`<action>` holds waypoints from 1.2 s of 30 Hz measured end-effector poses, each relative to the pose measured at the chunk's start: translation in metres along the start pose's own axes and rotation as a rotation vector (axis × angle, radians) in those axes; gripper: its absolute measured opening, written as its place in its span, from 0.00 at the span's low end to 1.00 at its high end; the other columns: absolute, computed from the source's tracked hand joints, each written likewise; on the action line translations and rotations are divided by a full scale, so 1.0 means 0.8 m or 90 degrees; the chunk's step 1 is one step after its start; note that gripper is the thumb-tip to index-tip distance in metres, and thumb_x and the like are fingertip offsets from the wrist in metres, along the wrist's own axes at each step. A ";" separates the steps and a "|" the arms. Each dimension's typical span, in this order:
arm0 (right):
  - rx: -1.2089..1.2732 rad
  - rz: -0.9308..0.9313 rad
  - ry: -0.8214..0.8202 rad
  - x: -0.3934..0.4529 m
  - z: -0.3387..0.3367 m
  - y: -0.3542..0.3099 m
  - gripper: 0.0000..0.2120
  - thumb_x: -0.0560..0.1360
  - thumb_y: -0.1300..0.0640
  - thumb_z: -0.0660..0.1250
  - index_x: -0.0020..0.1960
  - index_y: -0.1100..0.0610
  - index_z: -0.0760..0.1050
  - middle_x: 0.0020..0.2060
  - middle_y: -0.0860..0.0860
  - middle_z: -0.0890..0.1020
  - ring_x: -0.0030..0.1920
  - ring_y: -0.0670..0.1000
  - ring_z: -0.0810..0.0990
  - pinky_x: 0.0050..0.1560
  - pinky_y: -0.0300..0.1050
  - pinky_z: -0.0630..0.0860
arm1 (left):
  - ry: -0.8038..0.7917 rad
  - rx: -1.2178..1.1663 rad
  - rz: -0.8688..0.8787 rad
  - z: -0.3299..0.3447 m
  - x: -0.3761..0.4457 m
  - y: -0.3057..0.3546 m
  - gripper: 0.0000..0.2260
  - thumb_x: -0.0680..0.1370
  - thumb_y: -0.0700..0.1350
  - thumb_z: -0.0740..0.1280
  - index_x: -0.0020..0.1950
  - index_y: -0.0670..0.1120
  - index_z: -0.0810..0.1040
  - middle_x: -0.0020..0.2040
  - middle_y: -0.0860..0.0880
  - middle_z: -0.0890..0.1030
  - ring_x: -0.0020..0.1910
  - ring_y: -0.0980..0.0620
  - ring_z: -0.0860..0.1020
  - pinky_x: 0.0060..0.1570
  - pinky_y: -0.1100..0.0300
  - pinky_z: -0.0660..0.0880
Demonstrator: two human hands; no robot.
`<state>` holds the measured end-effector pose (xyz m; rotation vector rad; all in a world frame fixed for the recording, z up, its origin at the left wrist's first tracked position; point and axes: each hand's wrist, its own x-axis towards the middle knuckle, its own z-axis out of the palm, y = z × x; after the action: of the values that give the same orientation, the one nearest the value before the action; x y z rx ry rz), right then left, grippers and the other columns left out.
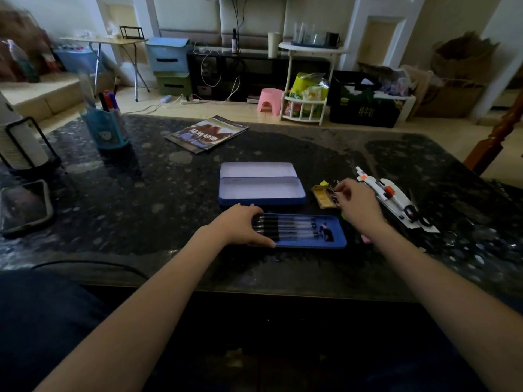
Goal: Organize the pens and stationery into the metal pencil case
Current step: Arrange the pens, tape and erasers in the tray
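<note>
A blue metal pencil case (pixel 261 184) lies open in the middle of the dark table, its lid back and its inside bare. In front of it sits a blue tray (pixel 338 241) holding several black pens (pixel 294 229) and a black binder clip (pixel 325 232). My left hand (pixel 243 226) rests on the tray's left end, fingers spread over the pen caps. My right hand (pixel 358 202) pinches metal clips (pixel 334 193) over a small yellow box (pixel 322 195). White pens (pixel 379 188) and black scissors (pixel 417 216) lie to its right.
A blue pen holder (pixel 109 128) with markers stands at the back left, a booklet (pixel 206 134) behind the case, a phone (pixel 24 205) and a cup rack (pixel 21 142) at the left edge. A pink eraser (pixel 365 239) peeks out under my right wrist.
</note>
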<state>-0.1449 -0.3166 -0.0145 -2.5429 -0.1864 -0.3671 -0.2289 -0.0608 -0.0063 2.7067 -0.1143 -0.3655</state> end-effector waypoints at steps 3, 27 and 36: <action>-0.124 0.067 -0.021 0.028 -0.010 0.037 0.13 0.78 0.61 0.60 0.61 0.57 0.75 0.56 0.57 0.79 0.57 0.57 0.77 0.55 0.52 0.76 | -0.007 -0.007 0.002 0.000 0.001 0.001 0.43 0.64 0.66 0.72 0.73 0.50 0.62 0.72 0.49 0.66 0.68 0.49 0.66 0.66 0.55 0.64; -0.272 0.237 -0.055 0.059 -0.002 0.099 0.11 0.76 0.61 0.64 0.57 0.66 0.73 0.53 0.64 0.78 0.55 0.65 0.77 0.51 0.54 0.75 | -0.008 -0.046 0.008 0.001 0.003 0.007 0.43 0.66 0.63 0.72 0.75 0.52 0.59 0.76 0.49 0.58 0.74 0.45 0.56 0.71 0.52 0.56; -0.183 0.070 -0.077 0.038 -0.005 0.023 0.09 0.75 0.60 0.64 0.51 0.64 0.80 0.45 0.60 0.82 0.47 0.59 0.80 0.45 0.50 0.76 | 0.007 -0.057 -0.002 0.012 0.005 -0.001 0.44 0.64 0.65 0.72 0.75 0.54 0.59 0.77 0.49 0.56 0.75 0.44 0.53 0.72 0.50 0.53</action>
<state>-0.1127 -0.3326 -0.0119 -2.8465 -0.0396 -0.2095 -0.2278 -0.0643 -0.0161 2.6202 -0.0885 -0.3473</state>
